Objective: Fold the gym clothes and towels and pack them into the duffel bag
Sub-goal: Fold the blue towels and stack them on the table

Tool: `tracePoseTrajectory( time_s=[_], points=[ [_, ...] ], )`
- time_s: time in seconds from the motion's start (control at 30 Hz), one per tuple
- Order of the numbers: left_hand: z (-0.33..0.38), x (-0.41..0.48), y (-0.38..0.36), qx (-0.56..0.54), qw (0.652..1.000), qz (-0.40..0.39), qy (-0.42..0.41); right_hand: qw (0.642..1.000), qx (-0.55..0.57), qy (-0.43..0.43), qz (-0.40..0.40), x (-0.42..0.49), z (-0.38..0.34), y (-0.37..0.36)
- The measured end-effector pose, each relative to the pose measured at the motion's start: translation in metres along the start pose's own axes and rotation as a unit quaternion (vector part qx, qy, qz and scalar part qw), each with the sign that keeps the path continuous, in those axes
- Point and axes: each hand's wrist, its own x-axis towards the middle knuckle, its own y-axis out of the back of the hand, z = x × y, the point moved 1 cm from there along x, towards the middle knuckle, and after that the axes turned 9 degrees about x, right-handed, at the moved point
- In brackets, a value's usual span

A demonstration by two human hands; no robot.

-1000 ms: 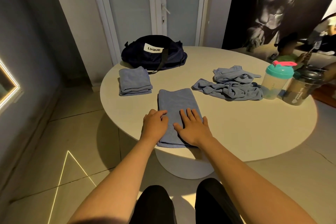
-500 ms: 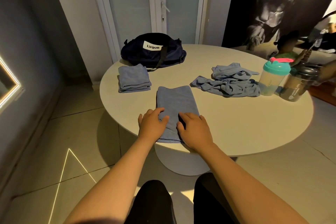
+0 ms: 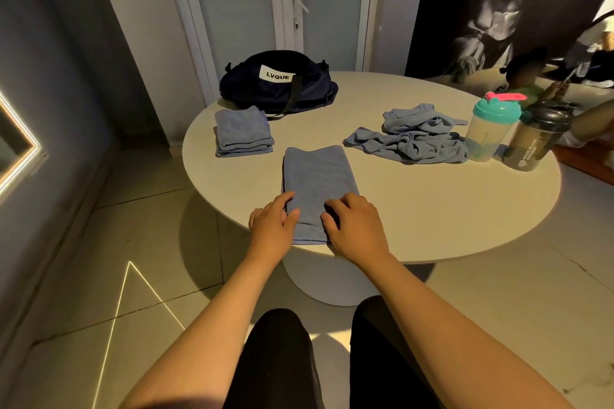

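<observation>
Lower centre of frame: left hand (image 3: 272,226) and right hand (image 3: 355,229), fingers curled, grip the near end of the folded towel (image 3: 317,176) at the counter (image 3: 415,209) edge. Bare surface lies to its right. The duffel bag (image 3: 279,86) sits at the far-left rim.
</observation>
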Motion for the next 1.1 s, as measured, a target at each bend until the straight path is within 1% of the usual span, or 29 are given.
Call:
tracePoseTrajectory(
  time_s=[0.1,0.2,0.33,0.4,0.5,0.57,0.7,0.77,0.83,0.93,1.03,1.1],
  points=[
    [0.000,-0.007,0.006,-0.049,0.999,0.002,0.011,1.000,-0.005,-0.020,-0.008,0.000,-0.003,0.002],
    [-0.001,-0.015,0.009,-0.074,0.997,0.009,0.022,0.998,-0.029,-0.050,-0.012,-0.004,-0.006,0.002],
    [-0.003,-0.019,0.011,-0.103,0.994,0.015,0.032,0.998,-0.031,-0.054,-0.015,-0.009,-0.011,0.002],
    [0.000,-0.018,0.011,-0.078,0.997,0.015,0.022,0.999,-0.002,-0.033,-0.010,-0.011,-0.012,0.005],
    [0.003,-0.016,0.009,-0.025,0.999,0.013,0.017,0.998,0.024,0.044,-0.039,-0.011,-0.011,0.007],
    [0.004,-0.014,0.008,-0.003,1.000,-0.010,0.028,0.997,0.028,0.045,-0.063,-0.012,-0.012,0.007],
    [0.004,-0.015,0.009,0.035,0.996,-0.076,0.027,0.996,0.053,0.037,-0.060,-0.014,-0.011,0.010],
    [-0.001,-0.020,0.010,0.077,0.990,-0.118,0.002,0.998,0.048,0.034,-0.035,-0.016,-0.008,0.010],
    [-0.007,-0.027,0.011,0.090,0.987,-0.128,-0.048,0.999,0.032,0.020,-0.007,-0.019,-0.006,0.010],
    [-0.019,-0.034,0.013,0.045,0.987,-0.111,-0.102,0.999,0.008,0.010,-0.034,-0.023,-0.009,0.012],
    [-0.027,-0.035,0.013,0.062,0.981,-0.116,-0.146,0.999,0.015,0.007,-0.049,-0.026,-0.007,0.016],
    [-0.028,-0.033,0.014,0.058,0.982,-0.099,-0.151,0.998,0.034,0.011,-0.050,-0.030,-0.006,0.018]
  ],
)
